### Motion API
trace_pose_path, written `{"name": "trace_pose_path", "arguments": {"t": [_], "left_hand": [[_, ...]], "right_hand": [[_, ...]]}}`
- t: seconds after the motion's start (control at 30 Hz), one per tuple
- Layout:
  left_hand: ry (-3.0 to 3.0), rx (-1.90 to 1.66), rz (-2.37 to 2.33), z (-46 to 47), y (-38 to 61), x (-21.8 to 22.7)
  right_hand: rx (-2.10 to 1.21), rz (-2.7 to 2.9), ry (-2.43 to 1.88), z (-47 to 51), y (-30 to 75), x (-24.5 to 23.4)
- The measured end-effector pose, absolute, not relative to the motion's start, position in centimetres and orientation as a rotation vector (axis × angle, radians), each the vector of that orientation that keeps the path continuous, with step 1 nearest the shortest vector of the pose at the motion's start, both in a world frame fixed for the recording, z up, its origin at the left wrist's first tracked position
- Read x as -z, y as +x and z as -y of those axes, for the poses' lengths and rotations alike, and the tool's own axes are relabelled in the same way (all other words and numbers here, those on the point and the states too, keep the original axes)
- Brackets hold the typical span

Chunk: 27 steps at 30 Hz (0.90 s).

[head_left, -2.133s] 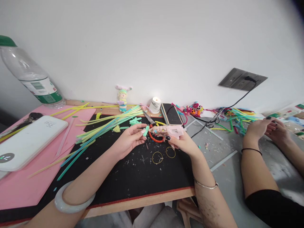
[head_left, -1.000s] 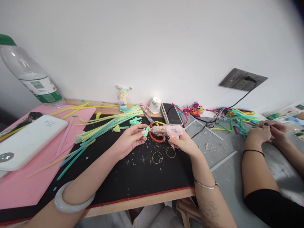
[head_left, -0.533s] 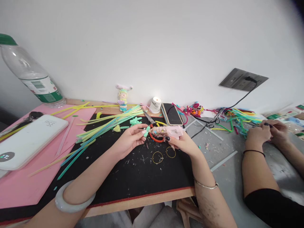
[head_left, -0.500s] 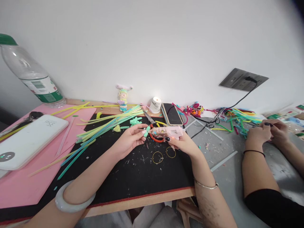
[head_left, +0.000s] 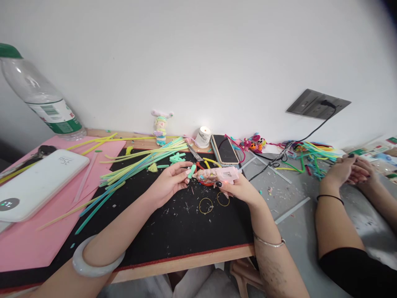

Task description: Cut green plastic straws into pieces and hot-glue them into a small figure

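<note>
Note first the change at the pink glue gun: compared with half a second ago, lowered slightly in view and tipped a little nozzle-down, uncovering more of the handles of the scissors beyond. Note also a small turn of the green piece, now slightly more upright in view, at nearly the same spot. Read both shifts as a probable repositioning of the nozzle toward the lower end of the piece; treat contact as undetermined, owing to the small gap in view. Locate the green piece above the black mat on the counter, raised off the surface, between the two hands. Take its long axis as slanted, with the upper end directed away from the body and slightly right, and the lower end toward the fingers. Take the long axis of the gun as nearly side to side, with the nozzle directed left at the piece and the rear slightly higher in view. Record the left-hand grip as narrow, pinched on the green piece; record the right-hand grip as wrapped around the gun body. Find two gold rings lying on the mat, nearer the body.
</note>
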<state>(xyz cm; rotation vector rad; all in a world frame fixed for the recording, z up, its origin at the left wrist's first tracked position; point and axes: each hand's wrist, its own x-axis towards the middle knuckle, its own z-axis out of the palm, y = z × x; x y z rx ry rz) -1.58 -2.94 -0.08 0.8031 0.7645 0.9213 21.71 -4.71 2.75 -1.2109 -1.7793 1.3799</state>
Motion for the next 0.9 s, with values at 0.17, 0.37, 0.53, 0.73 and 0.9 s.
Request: {"name": "trace_pose_path", "arguments": {"t": [0.17, 0.37, 0.53, 0.73, 0.9], "left_hand": [[0.808, -0.917, -0.766, 2.99, -1.53, 0.09], [0.805, -0.915, -0.763, 2.94, -1.52, 0.07], [0.803, -0.919, -0.768, 2.9, -1.49, 0.12], [0.799, -0.916, -0.763, 2.97, -1.53, 0.07], [0.812, -0.904, -0.765, 3.0, -1.55, 0.01]], "right_hand": [[-1.298, 1.781, -1.281, 4.45, 21.93, -2.26], [-1.181, 1.766, -1.319, 4.06, 22.3, -1.79], [-1.323, 1.773, -1.253, 4.45, 22.1, -2.3], [-1.33, 1.786, -1.266, 4.47, 21.89, -2.32], [-1.231, 1.773, -1.329, 4.09, 22.22, -1.81]]}}
